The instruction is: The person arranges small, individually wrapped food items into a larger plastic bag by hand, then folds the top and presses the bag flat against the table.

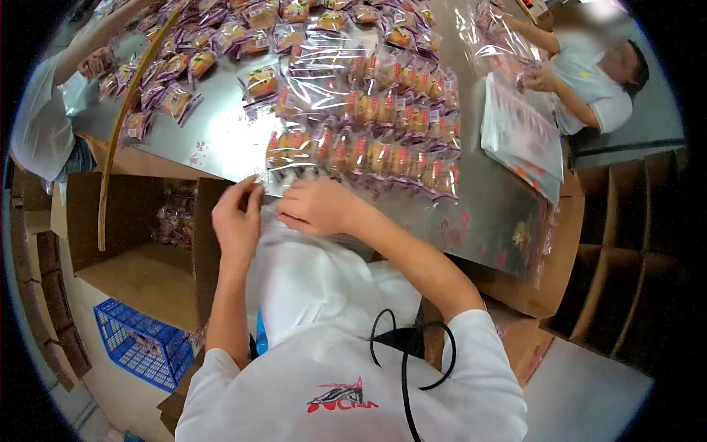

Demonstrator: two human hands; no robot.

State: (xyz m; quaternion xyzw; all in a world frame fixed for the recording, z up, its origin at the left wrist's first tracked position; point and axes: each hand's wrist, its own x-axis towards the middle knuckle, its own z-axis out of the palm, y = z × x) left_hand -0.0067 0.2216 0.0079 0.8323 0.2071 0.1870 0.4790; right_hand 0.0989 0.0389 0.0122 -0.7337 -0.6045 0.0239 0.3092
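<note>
A clear plastic bag lies on the metal table, packed with rows of small wrapped cakes in purple-edged wrappers. At its near left end, my left hand pinches the plastic between thumb and fingertips. Close beside it, my right hand is closed, with curled fingers on the near edge of the same bag. The fingertips of the right hand are partly hidden. Left of the bag, loose wrapped cakes lie scattered.
Bare metal table shows left of the bag. A stack of flat plastic bags lies right, near a co-worker. Another person's hand is at the far left. An open carton and a blue crate stand below.
</note>
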